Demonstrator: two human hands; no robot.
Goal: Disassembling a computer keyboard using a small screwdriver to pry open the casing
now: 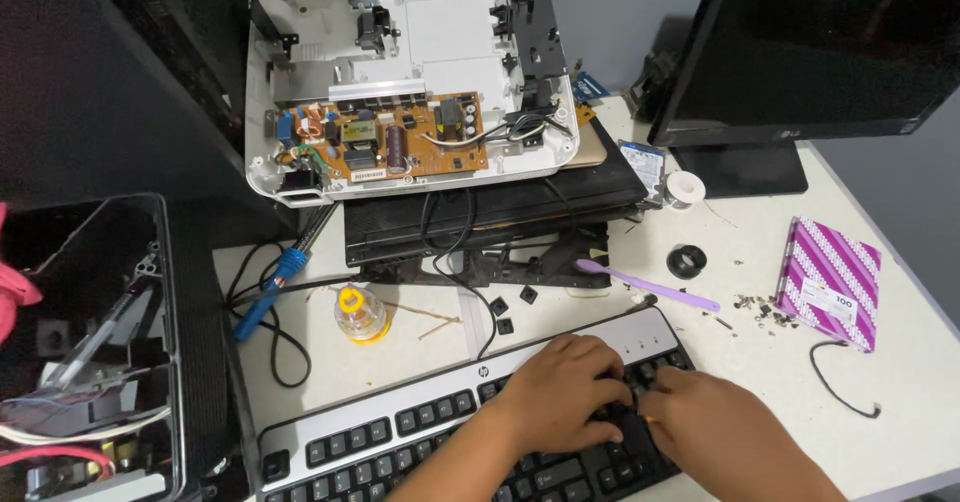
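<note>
A black and silver keyboard (400, 425) lies at the near edge of the white desk (760, 362). Both my hands rest on its right half. My left hand (562, 392) presses down on the keys with curled fingers. My right hand (700, 424) meets it at the keys and pinches a small tool with an orange tip; the tool is mostly hidden. A few loose black keycaps (508, 311) lie on the desk just behind the keyboard.
An opened white device with an orange circuit board (380, 142) sits on a black unit behind. A purple toothbrush (645, 284), small yellow-capped bottle (360, 314), blue-handled soldering iron (268, 292), black ring (686, 261), striped purple booklet (828, 280), monitor (800, 52) and a parts bin (90, 362) surround the keyboard.
</note>
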